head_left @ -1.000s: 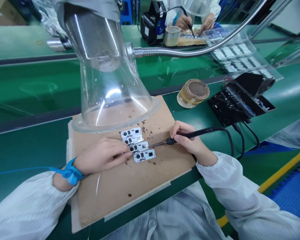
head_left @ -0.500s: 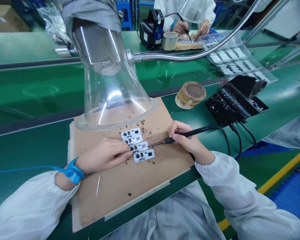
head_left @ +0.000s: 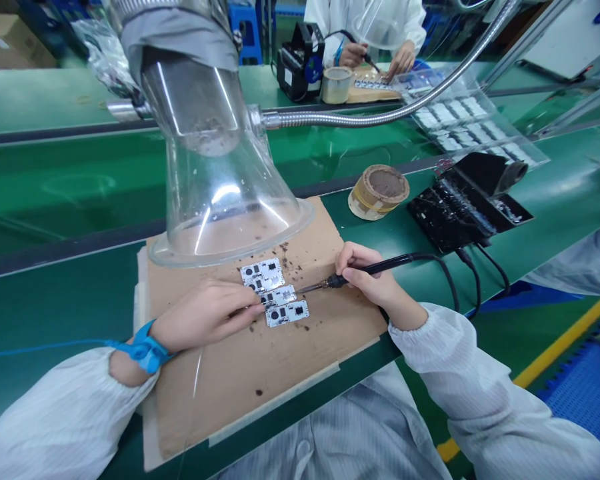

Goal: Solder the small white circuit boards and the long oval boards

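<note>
White circuit boards (head_left: pixel 280 295) lie in a slanting column near the middle of a brown mat (head_left: pixel 230 407) on a green table (head_left: pixel 70 293). The left hand (head_left: pixel 207 317) reaches in with its back upward, fingers drawn together at the boards' left edges; whether they pinch anything is hidden. Above the mat's right edge, the right hand (head_left: pixel 365 273) holds a soldering iron (head_left: pixel 396 263) like a pen, fingers closed round the handle, its tip pointing left at a middle board. Beyond the boards, a clear funnel (head_left: pixel 230 180) overhangs the mat; a wide stretch of mat opens toward the person. A round tub (head_left: pixel 375 200) and black stand (head_left: pixel 455 207) sit beyond, rightward.
</note>
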Demonstrator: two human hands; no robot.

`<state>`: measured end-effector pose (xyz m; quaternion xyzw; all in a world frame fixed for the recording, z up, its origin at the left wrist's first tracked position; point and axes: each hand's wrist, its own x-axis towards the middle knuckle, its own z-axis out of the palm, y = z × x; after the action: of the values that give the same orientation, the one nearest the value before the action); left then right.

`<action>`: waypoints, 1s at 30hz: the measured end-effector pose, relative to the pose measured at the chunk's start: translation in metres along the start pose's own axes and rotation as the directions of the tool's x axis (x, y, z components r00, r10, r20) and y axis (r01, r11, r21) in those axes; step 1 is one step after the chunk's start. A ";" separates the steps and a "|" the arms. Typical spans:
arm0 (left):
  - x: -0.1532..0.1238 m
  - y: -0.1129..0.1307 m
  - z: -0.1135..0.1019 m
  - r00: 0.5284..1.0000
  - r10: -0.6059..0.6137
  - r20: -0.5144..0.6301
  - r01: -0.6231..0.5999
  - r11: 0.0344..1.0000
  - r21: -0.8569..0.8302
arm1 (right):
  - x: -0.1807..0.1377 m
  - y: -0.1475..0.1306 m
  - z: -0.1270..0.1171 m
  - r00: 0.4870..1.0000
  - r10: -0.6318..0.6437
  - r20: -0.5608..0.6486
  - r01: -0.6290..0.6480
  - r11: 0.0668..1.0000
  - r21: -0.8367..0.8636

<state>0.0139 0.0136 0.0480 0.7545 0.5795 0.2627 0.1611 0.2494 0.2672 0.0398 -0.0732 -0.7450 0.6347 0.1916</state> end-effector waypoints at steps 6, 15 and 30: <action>0.001 -0.001 0.001 1.000 0.009 0.004 -0.009 0.999 0.033 | 0.000 0.000 0.000 1.000 0.009 0.002 -0.009 1.000 -0.028; -0.002 -0.002 0.003 0.998 -0.048 0.044 0.046 0.998 0.051 | -0.001 -0.001 0.002 0.999 0.028 -0.030 -0.028 1.000 -0.009; -0.001 0.006 0.012 0.986 -0.164 0.019 0.161 0.981 0.110 | 0.001 -0.002 0.003 0.999 0.010 -0.034 -0.011 0.999 -0.038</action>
<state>0.0252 0.0119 0.0415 0.7160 0.6500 0.2064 0.1490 0.2481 0.2643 0.0417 -0.0914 -0.7532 0.6202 0.1994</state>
